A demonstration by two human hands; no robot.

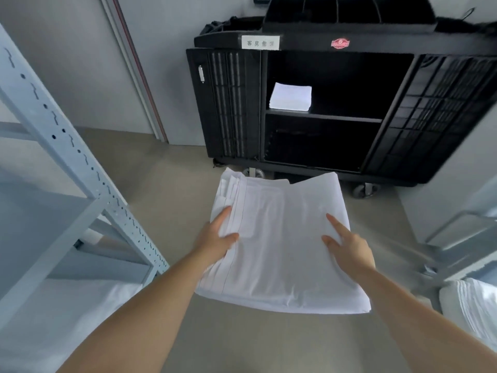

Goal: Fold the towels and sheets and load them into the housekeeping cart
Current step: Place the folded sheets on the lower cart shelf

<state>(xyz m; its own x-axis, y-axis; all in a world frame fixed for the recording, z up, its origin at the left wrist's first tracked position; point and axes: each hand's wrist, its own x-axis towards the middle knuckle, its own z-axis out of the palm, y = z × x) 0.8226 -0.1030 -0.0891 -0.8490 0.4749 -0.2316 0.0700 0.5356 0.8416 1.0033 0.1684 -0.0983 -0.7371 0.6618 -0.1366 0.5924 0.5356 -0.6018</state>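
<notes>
Folded sheet (282, 243) carried flat in front of the cart (309, 103). Left hand (216, 238) and right hand (347, 249) grip opposite edges, thumbs on top, likely so folds hold. Small folded towel (291, 96) already on upper shelf (336, 118).

A pale metal shelving rack (67, 157) stands left; a blurred, perhaps metal frame (457, 238) right.
</notes>
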